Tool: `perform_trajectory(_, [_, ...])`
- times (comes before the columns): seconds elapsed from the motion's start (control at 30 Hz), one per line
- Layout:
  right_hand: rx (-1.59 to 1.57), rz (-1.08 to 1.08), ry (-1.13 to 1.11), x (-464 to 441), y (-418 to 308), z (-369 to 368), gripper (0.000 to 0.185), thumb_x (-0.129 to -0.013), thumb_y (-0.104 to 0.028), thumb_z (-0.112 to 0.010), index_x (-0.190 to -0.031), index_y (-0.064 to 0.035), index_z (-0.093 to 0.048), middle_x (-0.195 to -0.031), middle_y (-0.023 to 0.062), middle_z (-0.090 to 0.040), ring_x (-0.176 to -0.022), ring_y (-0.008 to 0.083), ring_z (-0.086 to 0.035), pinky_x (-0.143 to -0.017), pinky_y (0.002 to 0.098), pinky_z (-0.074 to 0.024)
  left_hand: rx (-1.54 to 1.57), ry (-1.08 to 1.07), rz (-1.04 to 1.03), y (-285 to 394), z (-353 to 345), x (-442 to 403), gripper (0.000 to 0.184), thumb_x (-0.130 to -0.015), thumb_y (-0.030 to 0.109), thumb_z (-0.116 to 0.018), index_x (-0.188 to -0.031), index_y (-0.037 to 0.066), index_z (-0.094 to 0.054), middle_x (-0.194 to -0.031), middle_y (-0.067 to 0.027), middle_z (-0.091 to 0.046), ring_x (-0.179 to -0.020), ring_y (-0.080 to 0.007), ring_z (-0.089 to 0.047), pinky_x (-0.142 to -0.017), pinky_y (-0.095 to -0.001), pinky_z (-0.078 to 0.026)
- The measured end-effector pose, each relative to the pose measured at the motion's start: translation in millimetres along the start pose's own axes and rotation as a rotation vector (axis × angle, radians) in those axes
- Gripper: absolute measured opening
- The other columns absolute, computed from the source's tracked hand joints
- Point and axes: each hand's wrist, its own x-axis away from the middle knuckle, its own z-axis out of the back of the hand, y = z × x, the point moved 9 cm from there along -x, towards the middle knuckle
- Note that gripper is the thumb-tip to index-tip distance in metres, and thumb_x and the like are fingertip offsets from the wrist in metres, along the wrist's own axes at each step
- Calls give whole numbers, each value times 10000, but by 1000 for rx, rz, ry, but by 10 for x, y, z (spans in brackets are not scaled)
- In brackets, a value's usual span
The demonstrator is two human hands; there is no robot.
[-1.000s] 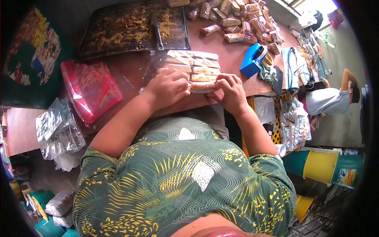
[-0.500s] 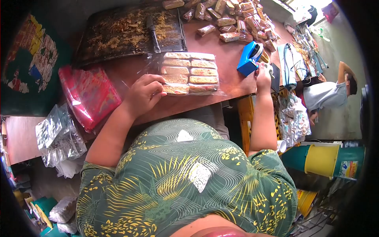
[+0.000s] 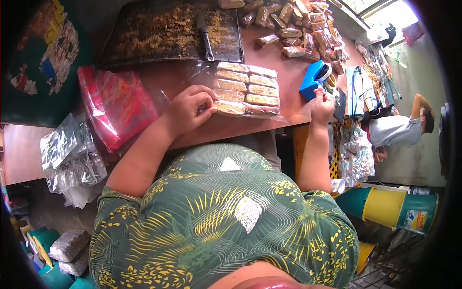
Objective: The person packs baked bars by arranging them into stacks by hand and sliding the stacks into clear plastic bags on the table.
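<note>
A clear plastic pack of bread bars [image 3: 247, 90], two columns of pale browned pieces, lies on the table in front of me. My left hand [image 3: 194, 107] is closed at its left edge, thumb and fingers pinching the plastic. Right of the pack stands a blue tape dispenser [image 3: 313, 83] with a roll in it. Just on the near side of the dispenser, my right hand [image 3: 322, 106] has its fingertips pressed together in a pinch. Whatever sits between those fingertips is too small to make out.
A dark baking tray [image 3: 168, 36] with crumbs and a knife [image 3: 206, 38] lies at the back. Behind the dispenser, wrapped bars [image 3: 313, 29] are heaped. Red plastic packaging [image 3: 118, 108] and clear bags [image 3: 72, 149] are at left. Another person [image 3: 397, 129] is at far right.
The view has shifted, so the table things appear farther right. My right hand has drawn slightly away from the dispenser toward me. My left hand stays at the pack's edge.
</note>
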Motion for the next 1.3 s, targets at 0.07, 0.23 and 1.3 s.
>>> perform_trajectory(0.07, [-1,-73,-100,71,247,-103,316,-993,-295,-727,-848,-16,-759,-950,117,-641,-896,222,-623,-829,366,-498,-8,-6,1,-12,-6,4,132,-900,97,-762,-872,60,-639,-1130,-107,-695,-1082,-279,-668,-937,-376,-541])
perform_trajectory(0.23, [352,-3,-107,17,529,-68,365,-993,-381,-695,-915,-39,-797,-1120,200,-649,-1137,315,-598,-995,428,-477,-26,16,-27,8,17,21,136,-895,95,-763,-866,61,-635,-1124,-111,-698,-1072,-284,-674,-927,-381,-546])
perform_trajectory(1.3, [24,188,-366,431,-901,-238,170,-995,-160,-679,-928,-9,-719,-977,121,-624,-928,289,-631,-840,338,-515,-26,68,-102,14,18,25,143,-882,93,-763,-850,62,-627,-1097,-106,-712,-1050,-292,-687,-916,-386,-553])
